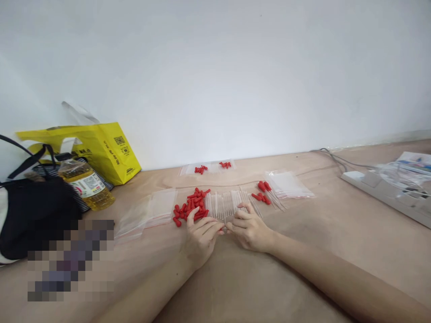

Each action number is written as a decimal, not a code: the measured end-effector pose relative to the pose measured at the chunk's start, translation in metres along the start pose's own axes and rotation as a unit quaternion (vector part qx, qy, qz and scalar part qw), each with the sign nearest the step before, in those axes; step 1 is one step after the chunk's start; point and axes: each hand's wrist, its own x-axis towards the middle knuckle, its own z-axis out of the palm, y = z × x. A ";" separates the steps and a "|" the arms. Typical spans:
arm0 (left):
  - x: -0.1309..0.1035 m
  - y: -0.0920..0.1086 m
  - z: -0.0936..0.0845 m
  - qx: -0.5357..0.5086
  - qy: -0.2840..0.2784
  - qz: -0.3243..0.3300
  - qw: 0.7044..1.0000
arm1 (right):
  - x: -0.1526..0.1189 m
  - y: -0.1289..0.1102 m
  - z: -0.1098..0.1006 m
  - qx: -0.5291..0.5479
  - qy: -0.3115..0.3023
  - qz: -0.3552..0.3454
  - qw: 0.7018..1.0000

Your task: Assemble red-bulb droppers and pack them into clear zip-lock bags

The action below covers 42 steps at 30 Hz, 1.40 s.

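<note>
My left hand (201,235) is closed in a pinch on a small red rubber bulb (221,230), mostly hidden by the fingers. Against it, my right hand (251,229) pinches something too small to make out, and the fingertips of both hands nearly meet. Just behind the hands lies a row of thin clear tubes (224,204). A pile of red bulbs (192,205) sits left of the tubes. To their right are several tubes with red bulbs on their ends (267,188).
Clear plastic bags lie at left (161,206) and right (288,183); bags with red bulbs (213,168) are near the wall. A yellow bag (114,152), an oil bottle (89,186) and a black bag (40,215) stand left. A power strip (380,190) with cables is right.
</note>
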 end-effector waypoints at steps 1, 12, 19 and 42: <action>0.000 0.001 0.000 -0.002 0.000 0.000 1.000 | 0.000 0.000 0.000 0.002 -0.002 -0.002 1.000; -0.003 -0.011 0.004 0.033 0.012 0.016 0.999 | 0.001 0.003 0.004 -0.025 0.022 0.023 0.999; -0.005 -0.018 -0.001 0.098 -0.026 0.020 0.995 | -0.002 0.005 0.001 -0.049 0.047 0.038 0.997; -0.001 -0.009 0.006 0.085 0.023 -0.060 0.994 | 0.006 0.001 0.002 -0.060 -0.023 0.076 0.995</action>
